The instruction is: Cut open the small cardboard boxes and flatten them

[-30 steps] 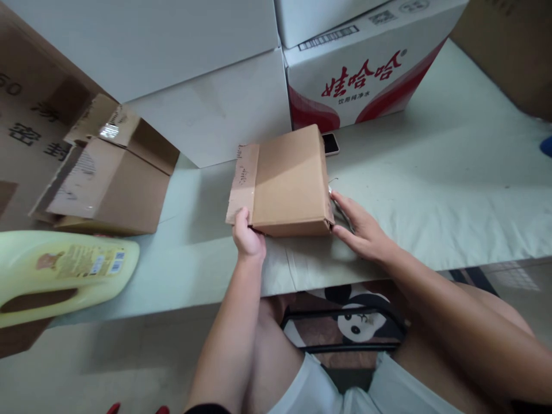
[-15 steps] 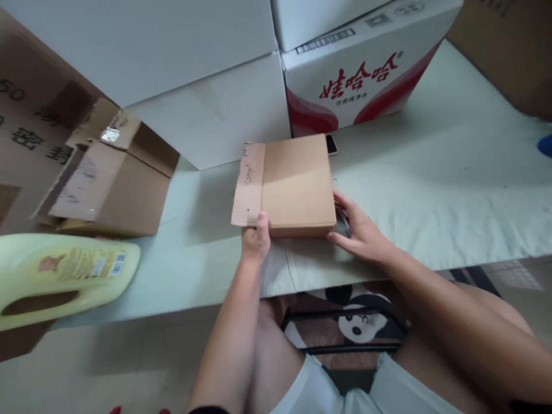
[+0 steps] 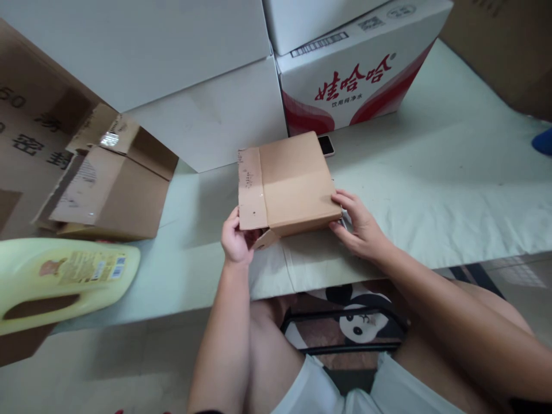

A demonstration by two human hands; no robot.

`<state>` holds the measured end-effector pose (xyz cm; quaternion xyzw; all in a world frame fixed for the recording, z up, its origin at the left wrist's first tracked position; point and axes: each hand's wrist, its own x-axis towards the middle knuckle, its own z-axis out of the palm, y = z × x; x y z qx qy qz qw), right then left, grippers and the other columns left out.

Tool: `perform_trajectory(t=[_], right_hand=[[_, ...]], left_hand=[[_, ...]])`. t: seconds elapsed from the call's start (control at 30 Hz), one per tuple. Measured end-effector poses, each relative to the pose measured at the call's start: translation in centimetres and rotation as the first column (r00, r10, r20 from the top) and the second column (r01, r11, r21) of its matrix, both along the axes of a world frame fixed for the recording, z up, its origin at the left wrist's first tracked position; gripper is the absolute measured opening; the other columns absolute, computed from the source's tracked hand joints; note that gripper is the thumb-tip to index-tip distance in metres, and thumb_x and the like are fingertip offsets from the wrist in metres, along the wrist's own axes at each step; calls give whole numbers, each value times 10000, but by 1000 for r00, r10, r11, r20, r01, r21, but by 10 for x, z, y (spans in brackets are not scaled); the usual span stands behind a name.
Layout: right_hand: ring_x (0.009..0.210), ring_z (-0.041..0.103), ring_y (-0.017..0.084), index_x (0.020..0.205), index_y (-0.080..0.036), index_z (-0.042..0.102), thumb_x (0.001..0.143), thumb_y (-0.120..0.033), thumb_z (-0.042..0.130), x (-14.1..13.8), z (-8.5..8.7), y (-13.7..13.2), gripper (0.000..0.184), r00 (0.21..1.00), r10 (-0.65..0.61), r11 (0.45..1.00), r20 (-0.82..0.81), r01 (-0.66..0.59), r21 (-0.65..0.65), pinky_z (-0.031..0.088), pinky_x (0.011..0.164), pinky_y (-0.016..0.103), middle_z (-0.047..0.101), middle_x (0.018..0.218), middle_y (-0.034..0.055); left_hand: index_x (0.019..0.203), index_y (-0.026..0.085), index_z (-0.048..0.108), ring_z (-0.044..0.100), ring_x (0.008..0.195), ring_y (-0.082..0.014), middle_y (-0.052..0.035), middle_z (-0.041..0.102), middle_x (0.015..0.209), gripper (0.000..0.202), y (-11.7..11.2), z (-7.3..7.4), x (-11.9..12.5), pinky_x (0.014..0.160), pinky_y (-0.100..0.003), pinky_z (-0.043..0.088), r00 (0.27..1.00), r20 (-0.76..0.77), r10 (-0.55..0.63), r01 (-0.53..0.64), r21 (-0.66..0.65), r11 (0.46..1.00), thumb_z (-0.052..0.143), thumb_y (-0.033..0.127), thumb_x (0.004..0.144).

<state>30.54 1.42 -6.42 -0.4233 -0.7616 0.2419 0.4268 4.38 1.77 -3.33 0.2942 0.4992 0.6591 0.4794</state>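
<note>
A small brown cardboard box lies on the cloth-covered table in front of me. The flap at its left end has torn edges and dark print. My left hand holds that end at the near corner, its fingertips hidden beneath the flap, where a small side flap sticks out. At the near right corner my right hand grips the box, fingers on the top edge and thumb lower down. A thin greyish thing shows between that hand and the box, too small to name.
Behind stand white cartons and a red-and-white water carton. A phone lies beyond the box. On the left are an opened cardboard box and a yellow jug. A blue object sits at the right edge.
My left thumb has left the top of the flap, and that hand has shifted left under it. The box has turned slightly, and a small side flap now sticks out. My right hand stays at its corner.
</note>
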Motion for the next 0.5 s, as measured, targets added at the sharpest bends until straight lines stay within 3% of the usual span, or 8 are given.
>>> perform_trajectory(t=[0.17,0.37,0.5], right_hand=[[1372,427,321,1332,-313,396,856,-217,549,0,3,0,509,1000,10,1000,-15,-10,-15,413,1075,570,454,1414,131],[1338,478,308,1271,-300,388,850,-226,559,3,-1,0,461,996,51,994,-68,-57,-91,411,1080,555,457,1408,134],[1350,467,299,1268,-304,388,846,-228,571,4,-4,0,466,994,67,993,-81,-74,-92,405,1093,543,455,1397,126]], left_hand=[[678,177,647,552,592,-151,-24,606,656,151,2,-4,-1,535,-247,399,998,-54,45,-45,11,999,590,286,589],[708,188,625,508,624,-118,20,576,672,113,9,-20,-14,580,-230,364,937,-296,187,-175,68,982,678,283,675],[792,208,624,574,737,-153,-5,624,778,243,17,-32,-19,680,-256,418,927,-309,211,-209,41,977,762,323,628]])
